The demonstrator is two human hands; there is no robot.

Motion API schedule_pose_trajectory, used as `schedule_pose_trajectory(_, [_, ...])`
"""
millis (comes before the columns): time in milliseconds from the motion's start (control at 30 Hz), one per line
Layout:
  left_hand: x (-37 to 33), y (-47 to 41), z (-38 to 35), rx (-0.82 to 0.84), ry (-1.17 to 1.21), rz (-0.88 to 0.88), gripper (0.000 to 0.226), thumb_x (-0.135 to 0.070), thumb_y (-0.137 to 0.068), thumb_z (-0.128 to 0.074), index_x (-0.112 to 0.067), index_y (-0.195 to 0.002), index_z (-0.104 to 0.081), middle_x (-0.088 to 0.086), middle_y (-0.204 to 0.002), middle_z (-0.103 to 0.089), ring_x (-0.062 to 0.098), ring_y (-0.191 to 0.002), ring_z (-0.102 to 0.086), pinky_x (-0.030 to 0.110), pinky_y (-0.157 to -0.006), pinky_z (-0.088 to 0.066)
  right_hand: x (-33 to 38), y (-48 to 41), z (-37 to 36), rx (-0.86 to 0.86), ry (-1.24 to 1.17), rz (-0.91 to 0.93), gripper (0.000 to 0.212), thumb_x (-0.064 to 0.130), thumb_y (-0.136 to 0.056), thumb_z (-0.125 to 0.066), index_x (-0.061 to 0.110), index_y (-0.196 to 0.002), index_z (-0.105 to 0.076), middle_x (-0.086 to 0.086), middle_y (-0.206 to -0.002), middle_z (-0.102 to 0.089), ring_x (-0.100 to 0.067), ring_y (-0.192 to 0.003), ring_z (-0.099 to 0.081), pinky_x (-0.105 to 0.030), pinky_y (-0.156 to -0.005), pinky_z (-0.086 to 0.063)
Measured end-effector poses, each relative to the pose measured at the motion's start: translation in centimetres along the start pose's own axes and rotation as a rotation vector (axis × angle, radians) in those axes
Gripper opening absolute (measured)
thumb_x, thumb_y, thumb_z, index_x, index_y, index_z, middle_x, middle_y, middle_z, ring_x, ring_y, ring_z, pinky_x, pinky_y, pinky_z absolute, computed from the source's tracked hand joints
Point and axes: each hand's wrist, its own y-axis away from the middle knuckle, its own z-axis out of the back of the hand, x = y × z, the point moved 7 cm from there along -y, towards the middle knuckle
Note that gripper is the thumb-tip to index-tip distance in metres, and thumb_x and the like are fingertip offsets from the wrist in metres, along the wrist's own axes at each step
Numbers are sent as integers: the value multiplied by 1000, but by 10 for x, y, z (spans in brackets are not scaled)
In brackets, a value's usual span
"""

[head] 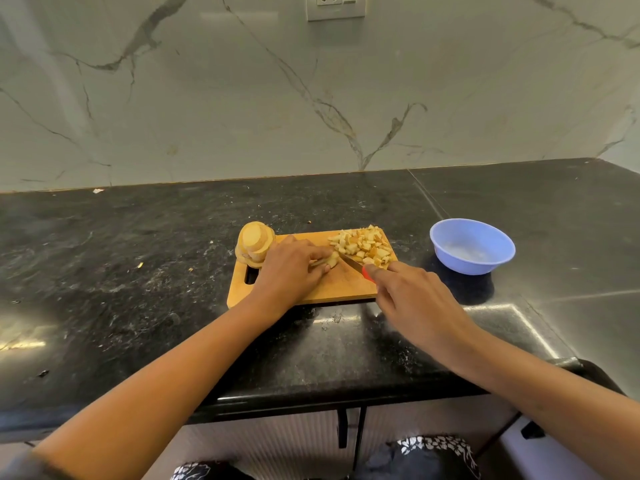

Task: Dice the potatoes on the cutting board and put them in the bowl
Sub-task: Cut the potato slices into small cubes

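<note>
A wooden cutting board (341, 289) is laid on a black speckled counter (138, 258), its slotted end turned to the left. A small potato piece (329, 260) is held down near the middle of the board by the left hand (291, 268), whose fingers are curled over it and pinch it against the wood. A knife (351, 262) with a red handle is gripped by the right hand (412, 299). The fingers are closed round the handle, and the blade is angled up and to the left so that its tip is set just beside the held piece. A pile of diced potato (363, 245) is heaped on the far right corner of the board, just behind the blade. A stack of round potato slices (254, 242) is set at the far left corner, partly overhanging the board's edge and just beside the left hand. A light blue bowl (464, 266) is stood on the counter to the right of the board, apart from it. Behind the counter a white marble wall (242, 98) with grey veins is seen, and a wall socket (335, 6) is fitted near the top edge.
</note>
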Motion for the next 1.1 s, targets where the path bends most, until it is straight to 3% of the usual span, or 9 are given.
schedule_pose_trajectory(133, [3, 7, 4, -8, 40, 33, 30, -36, -91, -60, -28, -120, -65, -3, -114, -66, 18, -102, -51, 35, -88, -41, 0, 0, 2, 2, -16, 9, 46, 22, -99, -39, 23, -145, -36, 3, -102, -54, -11, -78, -43, -23, -65, -31])
schedule_pose_trajectory(300, [1, 14, 5, -26, -44, 33, 37, -40, -92, -56, -23, -125, -62, -2, -117, -66, 19, -103, -52, 32, -88, -41, 4, 1, 0, 21, -31, 6, 47, 23, -100, -38, 23, -147, -32, 8, -94, -40, -12, -79, -47, -23, -65, -34])
schedule_pose_trajectory(433, [-2, 27, 7, -48, -151, 23, 40, -38, -97, -48, -21, -132, -56, -4, -127, -62, 20, -107, -52, 32, -88, -41, 4, 1, -3, 31, -39, 10, 48, 24, -100, -38, 23, -147, -31, 3, -104, -51, -16, -87, -55, -28, -68, -44])
schedule_pose_trajectory(600, [-10, 28, 1, 21, -217, 3, 41, -39, -100, -36, -26, -137, -49, -10, -139, -51, 15, -123, -45, 33, -96, -35, 8, 3, -6, 26, -27, 34, 48, 25, -100, -36, 23, -148, -29, 1, -109, -53, -17, -91, -55, -25, -67, -34])
schedule_pose_trajectory(833, [-15, 27, -2, 49, -295, -8, 47, -41, -101, -29, -26, -144, -38, -10, -147, -41, 13, -131, -38, 33, -100, -29, 10, 3, -7, 39, -27, 48, 49, 25, -100, -36, 23, -149, -28, 1, -112, -53, -16, -90, -54, -25, -67, -38])
schedule_pose_trajectory(967, [-7, 31, 1, 45, -193, 47, 48, -37, -101, -34, -22, -147, -34, -6, -144, -47, 14, -132, -39, 33, -104, -26, 4, 1, 1, 1, -20, 23, 47, 23, -100, -38, 23, -146, -33, 5, -99, -48, -14, -80, -50, -23, -65, -33])
schedule_pose_trajectory(1100, [-1, 35, 10, 24, -207, 84, 41, -36, -101, -36, -24, -138, -48, -6, -137, -53, 13, -126, -44, 32, -101, -27, -1, -2, 5, 1, -27, 0, 46, 21, -99, -40, 24, -144, -38, 8, -91, -44, -13, -75, -47, -23, -63, -33])
